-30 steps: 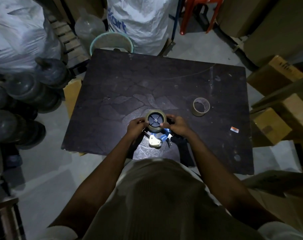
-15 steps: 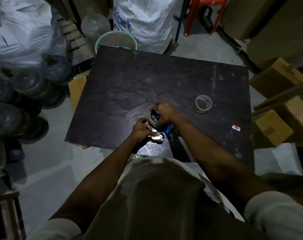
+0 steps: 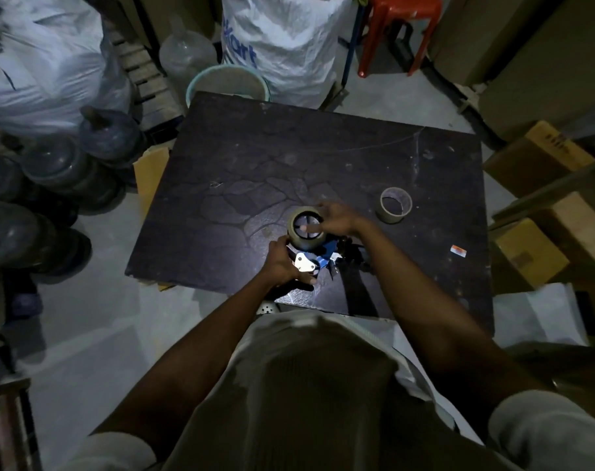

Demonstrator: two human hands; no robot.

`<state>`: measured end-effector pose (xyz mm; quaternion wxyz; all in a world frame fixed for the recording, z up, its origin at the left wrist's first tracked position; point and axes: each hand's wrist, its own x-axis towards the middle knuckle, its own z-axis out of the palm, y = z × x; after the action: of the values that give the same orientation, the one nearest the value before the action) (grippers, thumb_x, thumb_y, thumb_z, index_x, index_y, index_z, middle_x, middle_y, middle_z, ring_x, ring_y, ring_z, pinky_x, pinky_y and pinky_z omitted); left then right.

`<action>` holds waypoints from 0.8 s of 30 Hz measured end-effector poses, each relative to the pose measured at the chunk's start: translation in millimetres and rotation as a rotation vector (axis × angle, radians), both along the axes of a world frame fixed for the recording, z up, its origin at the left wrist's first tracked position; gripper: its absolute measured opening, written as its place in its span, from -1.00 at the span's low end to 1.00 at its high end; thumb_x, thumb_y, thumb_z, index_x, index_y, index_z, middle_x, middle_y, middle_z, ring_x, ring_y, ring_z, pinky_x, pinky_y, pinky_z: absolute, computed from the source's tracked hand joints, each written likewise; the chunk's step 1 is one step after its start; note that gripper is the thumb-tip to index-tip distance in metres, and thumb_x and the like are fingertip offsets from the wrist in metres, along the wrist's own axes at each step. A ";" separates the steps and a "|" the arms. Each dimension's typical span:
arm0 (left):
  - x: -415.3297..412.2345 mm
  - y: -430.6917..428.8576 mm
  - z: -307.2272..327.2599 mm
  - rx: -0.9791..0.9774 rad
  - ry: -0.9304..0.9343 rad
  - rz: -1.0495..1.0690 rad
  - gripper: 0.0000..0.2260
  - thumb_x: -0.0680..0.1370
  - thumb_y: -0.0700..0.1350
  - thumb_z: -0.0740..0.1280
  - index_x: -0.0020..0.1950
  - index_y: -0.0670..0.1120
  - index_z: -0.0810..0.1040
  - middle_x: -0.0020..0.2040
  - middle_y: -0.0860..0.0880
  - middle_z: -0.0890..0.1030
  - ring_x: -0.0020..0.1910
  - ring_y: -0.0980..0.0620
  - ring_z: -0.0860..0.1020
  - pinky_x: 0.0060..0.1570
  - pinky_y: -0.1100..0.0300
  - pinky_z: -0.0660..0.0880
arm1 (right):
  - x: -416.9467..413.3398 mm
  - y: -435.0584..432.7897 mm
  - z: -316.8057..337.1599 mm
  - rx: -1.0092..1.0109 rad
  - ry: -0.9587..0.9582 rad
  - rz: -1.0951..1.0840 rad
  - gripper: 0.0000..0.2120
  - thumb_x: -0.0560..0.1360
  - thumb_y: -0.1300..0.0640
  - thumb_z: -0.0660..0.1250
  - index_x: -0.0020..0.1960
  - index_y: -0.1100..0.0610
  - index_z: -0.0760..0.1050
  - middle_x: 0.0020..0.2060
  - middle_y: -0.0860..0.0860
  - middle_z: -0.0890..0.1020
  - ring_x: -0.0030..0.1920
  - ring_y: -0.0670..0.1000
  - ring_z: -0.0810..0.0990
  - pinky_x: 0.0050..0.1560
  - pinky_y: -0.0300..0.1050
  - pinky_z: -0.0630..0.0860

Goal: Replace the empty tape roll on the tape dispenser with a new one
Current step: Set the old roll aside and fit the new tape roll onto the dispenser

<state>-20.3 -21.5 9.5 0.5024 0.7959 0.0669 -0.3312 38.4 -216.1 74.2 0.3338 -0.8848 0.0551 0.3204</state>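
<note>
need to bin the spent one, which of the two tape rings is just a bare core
The ring lying alone on the table, right of the hands: thin-walled, nearly empty. The other sits on the dispenser.

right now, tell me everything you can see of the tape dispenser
The tape dispenser is a hand-held gun type with a blue frame, a pale plate at its near end and dark parts toward the right that are too dim to make out. It sits at the near middle of the dark table. A tan tape roll is on its black spoked hub. The left hand grips the near end; the right hand rests fingers on the roll and hub.
</note>
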 end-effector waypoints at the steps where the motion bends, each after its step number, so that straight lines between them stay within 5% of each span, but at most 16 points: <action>1: 1.7 1.1 -10.2 0.040 -0.043 -0.025 0.23 -0.18 0.10 0.74 0.45 -0.12 0.39 0.30 -0.14 0.51 0.11 -0.08 0.60 -0.12 0.04 0.65 | -7.2 -6.1 -3.1 0.055 0.019 -0.026 -0.33 0.41 -0.07 0.61 0.44 0.08 0.48 0.28 -0.03 0.58 0.33 0.03 0.55 0.20 -0.18 0.41; 4: -0.1 3.2 -10.5 0.094 -0.147 -0.041 0.19 -0.17 0.12 0.73 0.41 -0.10 0.41 0.27 -0.10 0.54 0.10 -0.04 0.61 0.04 -0.08 0.65 | -29.5 -27.6 -8.6 0.138 0.071 -0.048 -0.11 0.35 0.24 0.66 0.56 0.15 0.29 0.34 -0.04 0.45 0.40 0.00 0.43 0.32 -0.27 0.35; 8: -10.1 -2.2 25.2 -0.019 -0.129 0.126 -0.03 -0.01 -0.38 0.68 0.35 -0.04 0.42 0.21 -0.10 0.51 0.09 -0.10 0.55 -0.41 0.10 0.64 | -47.0 -40.5 -27.7 0.120 0.111 -0.103 0.31 0.04 0.11 0.78 0.63 -0.06 0.13 0.44 -0.07 0.46 0.41 0.04 0.47 0.45 0.04 0.45; 10: -4.2 -6.2 24.4 -0.039 -0.133 0.161 -0.12 0.09 -0.47 0.64 0.34 -0.10 0.43 0.20 -0.14 0.50 0.05 -0.07 0.49 -0.50 0.38 0.51 | -50.4 -38.5 -37.0 0.105 0.017 -0.115 0.32 0.03 0.18 0.77 0.63 -0.02 0.14 0.46 0.06 0.48 0.42 0.13 0.49 0.43 0.14 0.47; 13: 8.3 -11.5 24.7 -0.013 -0.171 0.134 -0.21 0.19 -0.45 0.64 0.35 -0.17 0.43 0.18 -0.13 0.54 0.03 -0.02 0.52 -0.43 0.48 0.49 | -49.7 -30.5 -42.1 0.062 -0.073 -0.109 0.31 0.06 0.22 0.76 0.60 -0.19 0.11 0.49 0.17 0.36 0.44 0.25 0.43 0.39 0.23 0.48; 15: 15.4 -16.0 25.7 0.000 -0.208 0.090 -0.21 0.19 -0.41 0.65 0.35 -0.14 0.43 0.13 -0.06 0.55 0.04 0.01 0.55 -0.23 0.41 0.57 | -49.3 -26.2 -46.1 0.016 -0.100 -0.086 0.29 0.06 0.21 0.76 0.60 -0.20 0.13 0.48 0.19 0.32 0.45 0.28 0.40 0.40 0.21 0.47; 20: 29.7 -23.7 21.3 0.053 -0.260 -0.011 0.05 0.11 -0.27 0.57 0.56 -0.04 0.26 0.43 -0.10 0.38 0.35 -0.11 0.46 0.16 0.01 0.59 | -48.4 -20.6 -45.5 -0.040 -0.115 -0.032 0.35 0.04 0.13 0.78 0.62 -0.24 0.08 0.48 0.20 0.16 0.53 0.32 0.22 0.49 0.26 0.35; 24: 37.7 -33.4 36.1 -0.048 -0.179 0.037 -0.13 0.24 -0.45 0.41 0.50 0.00 0.34 0.37 -0.01 0.43 0.17 0.02 0.56 -0.22 0.24 0.63 | -33.4 -26.0 -29.0 -0.007 -0.124 -0.065 0.19 0.16 -0.06 0.73 0.61 -0.22 0.11 0.60 0.22 0.00 0.62 0.30 0.00 0.57 0.28 0.22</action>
<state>17.4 -54.9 45.5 0.5312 0.8088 0.0286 -0.2508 5.1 -242.1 45.1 0.3438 -0.9018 0.0643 0.2538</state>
